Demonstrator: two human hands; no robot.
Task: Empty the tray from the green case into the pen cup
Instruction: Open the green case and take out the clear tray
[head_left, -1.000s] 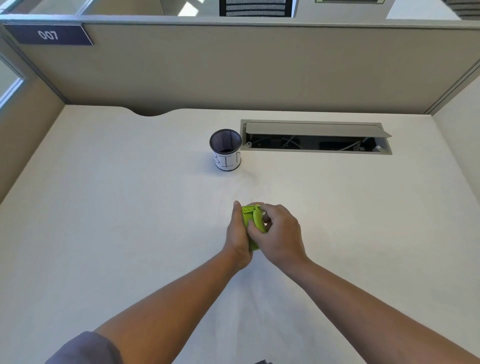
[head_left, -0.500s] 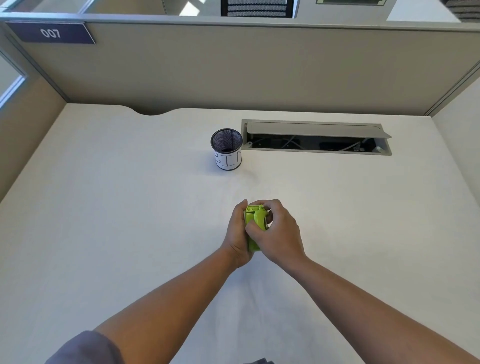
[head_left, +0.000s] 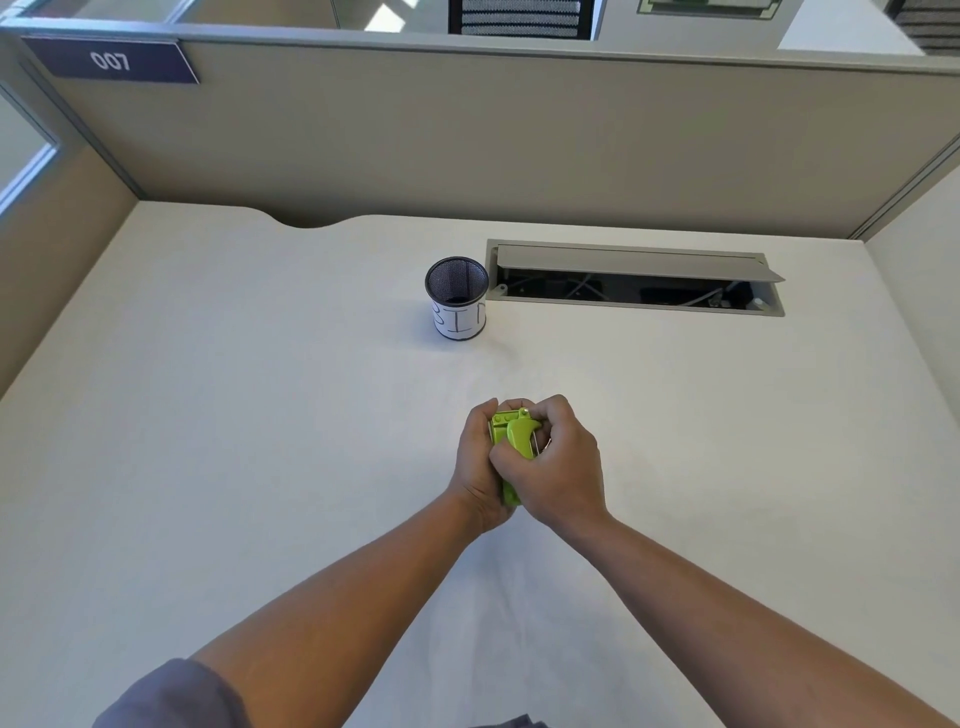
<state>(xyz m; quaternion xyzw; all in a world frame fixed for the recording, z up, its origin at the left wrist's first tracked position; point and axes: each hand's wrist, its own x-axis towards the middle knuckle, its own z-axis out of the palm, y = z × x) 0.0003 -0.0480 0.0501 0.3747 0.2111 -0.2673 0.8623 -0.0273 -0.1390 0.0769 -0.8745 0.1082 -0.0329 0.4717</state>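
A small bright green case (head_left: 513, 435) is clasped between both my hands just above the middle of the desk. My left hand (head_left: 478, 462) wraps its left side. My right hand (head_left: 558, 467) covers its right side, with fingers curled over the top; thin metal wire shows at the case's right edge. Most of the case is hidden by my fingers, and I cannot make out its tray. The black mesh pen cup (head_left: 457, 297), wrapped in white paper with handwritten letters, stands upright farther back, apart from my hands.
An open cable hatch (head_left: 636, 278) with a raised grey lid is sunk into the desk right of the cup. Beige partition walls (head_left: 519, 135) close off the back and sides. The desk surface (head_left: 208, 415) is pale cream.
My right-hand fingers have curled further over the top of the green case. Both hands stay in nearly the same spot on the desk.
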